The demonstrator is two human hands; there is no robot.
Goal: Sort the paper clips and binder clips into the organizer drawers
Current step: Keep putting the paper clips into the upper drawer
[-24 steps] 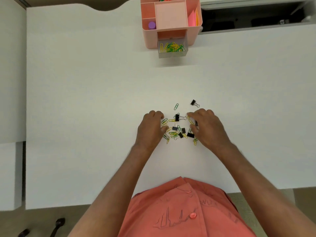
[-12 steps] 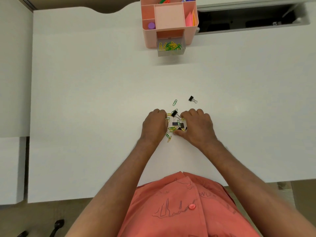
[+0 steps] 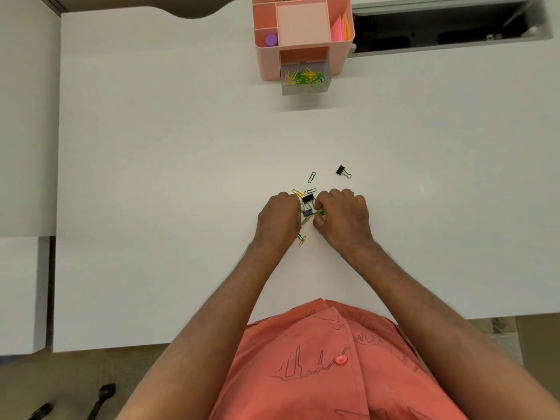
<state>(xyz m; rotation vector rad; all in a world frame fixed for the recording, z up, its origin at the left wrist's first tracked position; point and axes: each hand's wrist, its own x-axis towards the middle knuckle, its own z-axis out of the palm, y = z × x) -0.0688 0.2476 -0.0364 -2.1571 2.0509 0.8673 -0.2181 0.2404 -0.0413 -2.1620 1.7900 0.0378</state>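
A small heap of green and yellow paper clips and black binder clips (image 3: 308,207) lies on the white table, squeezed between my two hands. My left hand (image 3: 278,221) cups the heap from the left with curled fingers. My right hand (image 3: 344,218) presses in from the right, fingers curled over part of the pile. A lone green paper clip (image 3: 311,177) and a black binder clip (image 3: 343,171) lie just beyond the hands. Two clips (image 3: 301,239) lie near my left wrist. The pink organizer (image 3: 303,28) stands at the far edge, its clear drawer (image 3: 304,81) pulled out and holding paper clips.
The organizer's top compartments hold a purple item (image 3: 271,40) and pink and orange sticky notes (image 3: 341,27). A dark gap (image 3: 439,28) opens behind the table at the far right. The table's near edge (image 3: 151,347) runs just before my orange shirt.
Both hands have closed inward, pushing the scattered clips into a tighter heap. The right hand slid left over the clips that lay under it.
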